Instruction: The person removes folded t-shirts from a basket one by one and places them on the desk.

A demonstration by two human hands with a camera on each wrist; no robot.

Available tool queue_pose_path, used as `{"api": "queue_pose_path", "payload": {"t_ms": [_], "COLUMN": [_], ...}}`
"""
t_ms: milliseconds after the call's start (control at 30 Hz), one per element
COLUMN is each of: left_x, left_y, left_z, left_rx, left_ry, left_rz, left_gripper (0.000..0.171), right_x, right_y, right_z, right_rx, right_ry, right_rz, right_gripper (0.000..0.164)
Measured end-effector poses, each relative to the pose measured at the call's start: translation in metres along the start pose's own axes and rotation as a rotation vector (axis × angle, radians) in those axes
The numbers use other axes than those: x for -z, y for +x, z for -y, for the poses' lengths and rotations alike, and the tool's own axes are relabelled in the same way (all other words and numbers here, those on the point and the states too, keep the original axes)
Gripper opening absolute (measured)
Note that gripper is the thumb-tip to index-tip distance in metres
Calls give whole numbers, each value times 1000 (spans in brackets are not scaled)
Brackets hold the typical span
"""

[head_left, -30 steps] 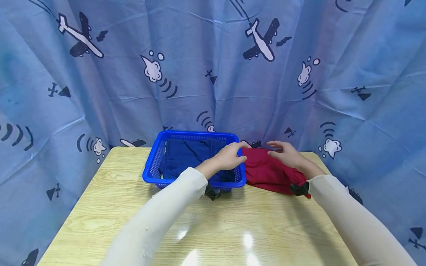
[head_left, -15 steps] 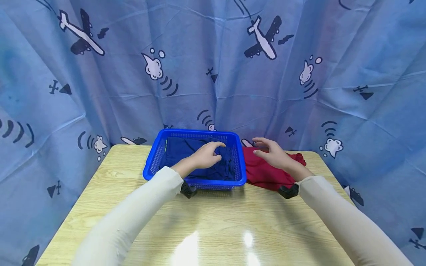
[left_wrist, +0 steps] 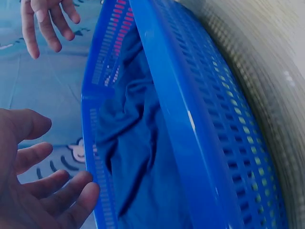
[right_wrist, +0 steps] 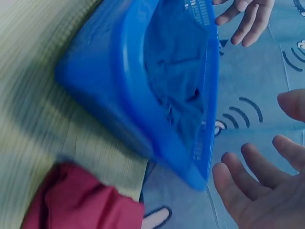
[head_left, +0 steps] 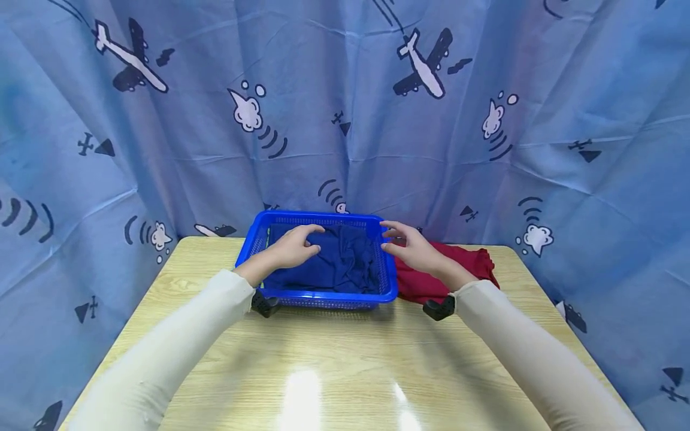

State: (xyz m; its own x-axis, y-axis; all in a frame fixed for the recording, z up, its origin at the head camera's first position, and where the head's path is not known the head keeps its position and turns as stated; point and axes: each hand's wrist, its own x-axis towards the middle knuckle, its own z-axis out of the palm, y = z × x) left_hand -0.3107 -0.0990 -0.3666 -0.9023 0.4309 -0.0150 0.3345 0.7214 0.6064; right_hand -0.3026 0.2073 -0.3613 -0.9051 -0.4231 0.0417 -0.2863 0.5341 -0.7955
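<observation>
A blue plastic basket [head_left: 323,294] with perforated walls stands at the back of the table, dark blue cloth [head_left: 345,263] lying in it. Over the basket's left part hovers my left hand [head_left: 291,246], fingers relaxed and holding nothing. My right hand [head_left: 412,246] is above the basket's right rim, its fingers loosely bent and apart from anything. Beside the basket on the right lies a crumpled red cloth [head_left: 469,263], partly covered by the right hand and wrist. The left wrist view shows the folds of the dark blue cloth [left_wrist: 138,129] inside the basket.
The wood-grain table [head_left: 345,359] reaches toward me, with bright light reflections near its front. A blue curtain [head_left: 345,108] printed with airplanes hangs right behind the table and around both sides. Black devices [head_left: 439,308] are strapped at the wrists.
Both hands have moved left, the left one from the basket's right side to its left part, the right one from over the red cloth to the basket's right rim. The basket stays put.
</observation>
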Motion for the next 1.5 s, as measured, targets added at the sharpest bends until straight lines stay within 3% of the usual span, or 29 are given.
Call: {"api": "queue_pose_path", "payload": {"t_ms": [167,467,667,867,1167,1400,1500], "left_x": [11,14,14,15,8,7,8], "left_y": [-7,-21,-23,-22,-21,-16,-13], "left_z": [12,35,48,60,70,75,76], "left_rx": [13,75,179,229,297,403,429], "left_ry": [20,86,66,51,-106,-399,-473], "left_rz": [5,119,184,181,158,165,182], "left_gripper": [52,60,65,68,71,79,80], "right_x": [-14,-35,-43,-49,-60,-63,-62], "right_y": [11,18,23,34,47,51,53], "right_z": [10,10,11,13,9,-2,-3], "right_rx": [-58,-241,-353,-416,-540,-587,-579], "right_ry": [-4,24,64,76,141,243,276], "right_rz": [36,185,195,181,200,211,206], "right_gripper": [61,73,82,87,94,97,99]}}
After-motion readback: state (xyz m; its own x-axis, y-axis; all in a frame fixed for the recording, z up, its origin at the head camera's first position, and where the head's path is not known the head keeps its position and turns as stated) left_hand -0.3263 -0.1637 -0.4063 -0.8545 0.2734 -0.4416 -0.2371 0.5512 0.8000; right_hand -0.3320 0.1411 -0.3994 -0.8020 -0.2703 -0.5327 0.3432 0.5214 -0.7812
